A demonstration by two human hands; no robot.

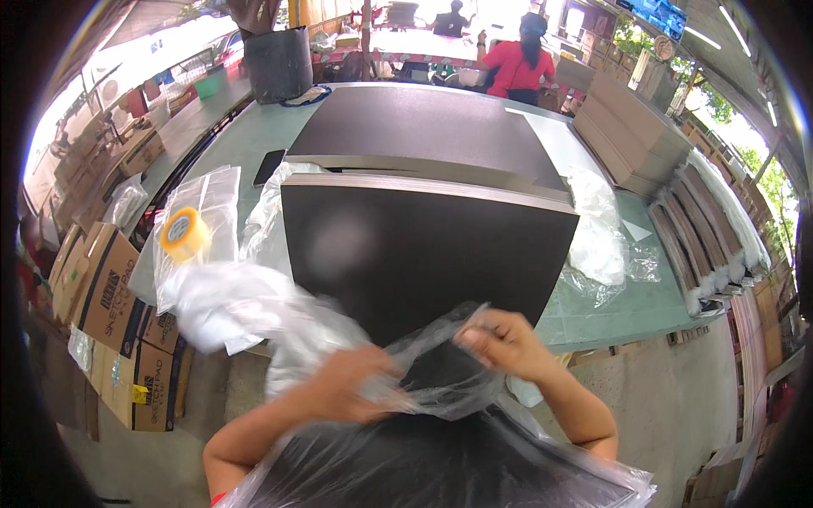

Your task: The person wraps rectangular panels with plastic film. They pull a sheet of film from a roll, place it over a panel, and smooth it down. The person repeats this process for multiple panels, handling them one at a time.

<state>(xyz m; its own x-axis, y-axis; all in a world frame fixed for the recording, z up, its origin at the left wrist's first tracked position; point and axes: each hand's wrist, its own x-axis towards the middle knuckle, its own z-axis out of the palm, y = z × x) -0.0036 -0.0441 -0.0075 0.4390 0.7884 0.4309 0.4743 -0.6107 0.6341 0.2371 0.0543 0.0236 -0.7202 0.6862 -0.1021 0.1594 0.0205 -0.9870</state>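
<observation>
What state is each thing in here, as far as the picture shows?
Left hand: on the film, blurred; grip unclear
Right hand: fingers closed on film
Film: loose, wrinkled, drawn between both hands
Front boards: stacked, black face toward the camera
Tape roll: on a clear bag
Dark slab: lying on the table
Bin: upright
Screen: lit

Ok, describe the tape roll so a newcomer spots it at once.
On the green-topped table, find the large black-faced stack of boards. To its left, on a flat clear plastic sheet, sits the tape roll. Among pale, crumpled plastic, it alone is round and bright yellow.
</observation>
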